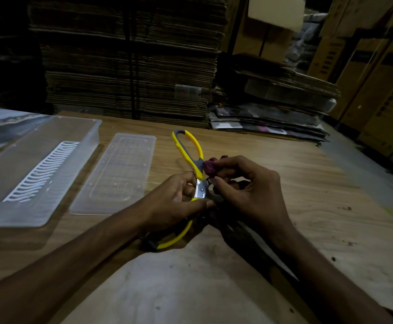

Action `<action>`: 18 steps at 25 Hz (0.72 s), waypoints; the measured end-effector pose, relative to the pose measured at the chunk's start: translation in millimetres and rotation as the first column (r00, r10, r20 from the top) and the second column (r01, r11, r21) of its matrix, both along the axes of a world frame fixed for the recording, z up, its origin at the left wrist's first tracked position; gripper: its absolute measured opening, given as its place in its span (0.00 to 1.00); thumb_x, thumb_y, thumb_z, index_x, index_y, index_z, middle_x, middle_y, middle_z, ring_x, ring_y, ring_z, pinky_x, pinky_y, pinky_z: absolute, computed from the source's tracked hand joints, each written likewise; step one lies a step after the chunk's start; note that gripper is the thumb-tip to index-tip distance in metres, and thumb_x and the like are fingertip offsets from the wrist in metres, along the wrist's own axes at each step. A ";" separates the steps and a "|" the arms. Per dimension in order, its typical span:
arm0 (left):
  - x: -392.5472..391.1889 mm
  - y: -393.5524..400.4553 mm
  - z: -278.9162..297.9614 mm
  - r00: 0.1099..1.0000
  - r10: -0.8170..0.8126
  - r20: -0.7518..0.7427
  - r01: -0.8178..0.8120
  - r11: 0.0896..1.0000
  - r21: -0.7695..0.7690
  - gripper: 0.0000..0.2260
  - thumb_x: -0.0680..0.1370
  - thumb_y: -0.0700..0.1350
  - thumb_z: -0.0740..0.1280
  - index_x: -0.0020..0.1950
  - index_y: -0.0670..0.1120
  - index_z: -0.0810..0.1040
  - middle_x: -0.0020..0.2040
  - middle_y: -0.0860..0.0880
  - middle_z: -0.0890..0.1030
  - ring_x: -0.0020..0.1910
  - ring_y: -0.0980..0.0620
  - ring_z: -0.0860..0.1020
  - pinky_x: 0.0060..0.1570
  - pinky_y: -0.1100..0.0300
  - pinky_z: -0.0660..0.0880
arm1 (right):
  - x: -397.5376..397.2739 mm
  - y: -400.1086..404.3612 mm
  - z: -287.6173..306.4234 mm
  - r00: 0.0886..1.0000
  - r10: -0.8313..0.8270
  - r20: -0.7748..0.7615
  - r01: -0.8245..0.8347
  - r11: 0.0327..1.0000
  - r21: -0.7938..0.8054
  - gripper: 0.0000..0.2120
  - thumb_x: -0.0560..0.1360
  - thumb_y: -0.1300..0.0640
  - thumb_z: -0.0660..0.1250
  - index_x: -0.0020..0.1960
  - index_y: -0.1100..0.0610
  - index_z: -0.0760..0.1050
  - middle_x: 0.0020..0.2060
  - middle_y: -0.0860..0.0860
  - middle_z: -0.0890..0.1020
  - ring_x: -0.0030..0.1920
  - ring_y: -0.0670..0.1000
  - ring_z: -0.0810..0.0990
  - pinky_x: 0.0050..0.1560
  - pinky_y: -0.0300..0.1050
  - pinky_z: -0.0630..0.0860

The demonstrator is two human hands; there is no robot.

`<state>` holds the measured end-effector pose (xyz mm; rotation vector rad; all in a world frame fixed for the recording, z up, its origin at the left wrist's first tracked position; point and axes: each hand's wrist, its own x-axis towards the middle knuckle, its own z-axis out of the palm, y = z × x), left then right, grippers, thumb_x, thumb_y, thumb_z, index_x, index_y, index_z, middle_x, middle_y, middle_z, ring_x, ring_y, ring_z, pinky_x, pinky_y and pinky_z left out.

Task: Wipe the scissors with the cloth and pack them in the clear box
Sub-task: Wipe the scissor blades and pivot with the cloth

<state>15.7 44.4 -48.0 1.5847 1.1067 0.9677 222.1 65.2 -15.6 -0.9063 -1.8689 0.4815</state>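
Yellow-and-grey scissors (196,170) spread wide open above the woodgrain table (296,183), shiny steel pivot clamped in the left hand (179,202), right hand (244,190) pinching a crumpled purple cloth (209,168) against a handle, frosted clear box (36,169) and ribbed lid (118,174) lying off left.

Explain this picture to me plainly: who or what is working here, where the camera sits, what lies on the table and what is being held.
No machine here: a person works with two bare hands, filmed by a camera worn on the head, looking forward and down. The left hand grips yellow-handled scissors near the pivot, handles spread wide. The right hand pinches a small purple cloth against the scissors. On the wooden table, to the left, lie a clear box with a white slotted insert and its clear lid beside it. Stacked flattened cardboard stands behind.
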 end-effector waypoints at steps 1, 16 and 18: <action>-0.5 -0.7 -0.1 1.000 0.001 -0.015 -0.001 1.000 0.006 0.21 0.79 0.48 0.76 0.68 0.42 0.76 0.57 0.35 0.87 0.57 0.33 0.87 0.58 0.27 0.81 | 3.1 4.2 1.0 1.000 -0.020 -0.010 0.020 1.000 -0.015 0.13 0.75 0.65 0.78 0.57 0.53 0.87 0.44 0.44 0.89 0.48 0.42 0.88 0.41 0.31 0.81; 0.5 -1.3 2.6 0.997 0.005 -0.079 -0.005 1.000 -0.006 0.15 0.81 0.42 0.74 0.62 0.36 0.75 0.48 0.30 0.86 0.39 0.46 0.84 0.37 0.54 0.82 | 25.3 16.5 9.9 0.991 -0.129 0.041 0.130 0.991 -0.027 0.10 0.77 0.63 0.77 0.54 0.50 0.86 0.39 0.43 0.86 0.42 0.45 0.85 0.39 0.28 0.76; 0.4 -2.4 5.1 0.996 0.007 -0.094 -0.005 1.000 0.014 0.18 0.80 0.46 0.76 0.62 0.37 0.74 0.49 0.26 0.83 0.38 0.43 0.83 0.37 0.53 0.83 | 36.0 22.5 15.4 0.978 -0.208 0.030 0.208 0.978 0.001 0.10 0.77 0.60 0.77 0.55 0.48 0.83 0.45 0.43 0.84 0.45 0.43 0.83 0.40 0.29 0.77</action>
